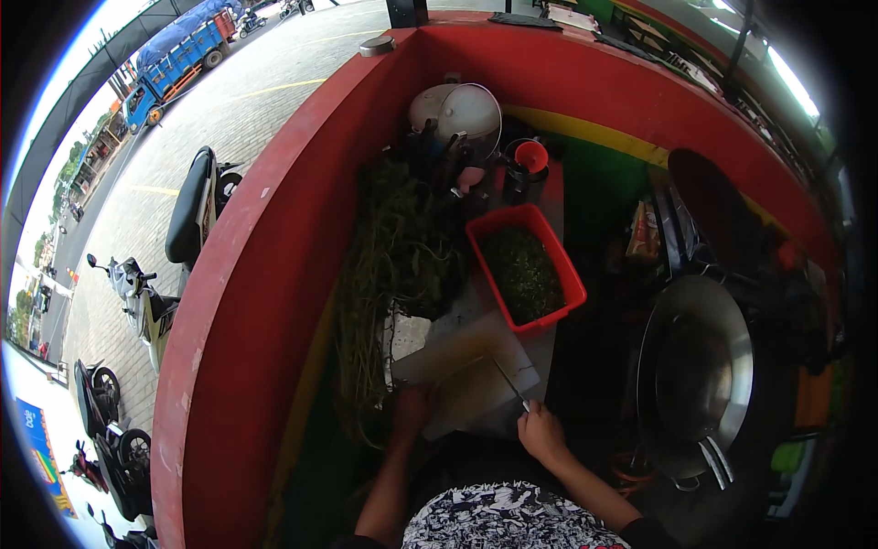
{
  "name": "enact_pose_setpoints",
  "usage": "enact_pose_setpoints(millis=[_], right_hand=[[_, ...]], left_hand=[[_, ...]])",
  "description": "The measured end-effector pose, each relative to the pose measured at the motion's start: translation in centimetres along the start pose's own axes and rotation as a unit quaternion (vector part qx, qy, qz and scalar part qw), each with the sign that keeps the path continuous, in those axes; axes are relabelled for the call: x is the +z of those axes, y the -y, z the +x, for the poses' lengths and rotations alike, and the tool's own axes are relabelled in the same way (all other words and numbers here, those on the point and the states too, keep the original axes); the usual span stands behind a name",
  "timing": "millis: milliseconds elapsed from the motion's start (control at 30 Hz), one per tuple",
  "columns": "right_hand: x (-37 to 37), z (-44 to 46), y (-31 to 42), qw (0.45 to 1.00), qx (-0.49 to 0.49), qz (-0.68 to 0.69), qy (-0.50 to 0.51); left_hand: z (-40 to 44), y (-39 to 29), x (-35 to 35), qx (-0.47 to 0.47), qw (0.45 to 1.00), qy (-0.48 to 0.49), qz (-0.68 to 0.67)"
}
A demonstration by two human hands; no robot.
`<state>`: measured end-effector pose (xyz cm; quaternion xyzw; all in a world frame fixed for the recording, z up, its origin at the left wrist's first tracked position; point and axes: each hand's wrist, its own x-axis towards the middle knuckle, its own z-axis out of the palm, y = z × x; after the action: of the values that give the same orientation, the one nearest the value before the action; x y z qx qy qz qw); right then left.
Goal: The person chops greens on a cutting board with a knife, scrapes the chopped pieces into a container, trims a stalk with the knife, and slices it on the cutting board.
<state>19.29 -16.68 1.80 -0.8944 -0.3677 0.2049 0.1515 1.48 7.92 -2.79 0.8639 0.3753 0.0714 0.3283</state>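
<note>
My right hand (541, 432) is closed round the handle of a knife (510, 380), whose blade points up and left over the right part of a pale cutting board (457, 389). At the board's left edge is my left hand (412, 409); its fingers are in shadow, and I cannot make out whether they hold anything. A large heap of long-stemmed leafy greens (389, 242) lies beyond it on the left. Just past the board stands a red plastic tub (573, 291) with finely chopped greens (523, 274) inside.
A large metal wok (709, 366) sits to the right. At the back are a pot lid (469, 112), a red cup (530, 156) and dark bottles. A red low wall (247, 265) bounds the left, with motorbikes and a blue truck (178, 73) outside.
</note>
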Motion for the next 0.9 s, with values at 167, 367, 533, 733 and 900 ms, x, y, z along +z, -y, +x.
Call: enact_pose_setpoints(millis=[167,367,533,733,900], right_hand=[[2.5,-3.2,-2.6,0.993,-0.04,0.027,-0.105],[2.4,-0.8,0.1,0.995,-0.09,0.023,-0.046],[3.5,1.3,0.6,0.995,-0.094,0.007,-0.022],[3.0,2.4,1.2,0.997,-0.064,0.002,0.046],[4.6,3.6,1.8,0.997,-0.08,0.012,0.002]], left_hand=[[-0.5,0.0,0.4,-0.017,1.0,0.005,0.004],[-0.8,-0.2,1.1,-0.009,1.0,-0.002,-0.008],[-0.7,-0.4,1.1,-0.019,1.0,0.0,-0.02],[-1.2,-0.3,0.8,-0.014,0.998,0.053,0.006],[-3.7,0.5,0.4,0.014,0.993,0.114,0.003]])
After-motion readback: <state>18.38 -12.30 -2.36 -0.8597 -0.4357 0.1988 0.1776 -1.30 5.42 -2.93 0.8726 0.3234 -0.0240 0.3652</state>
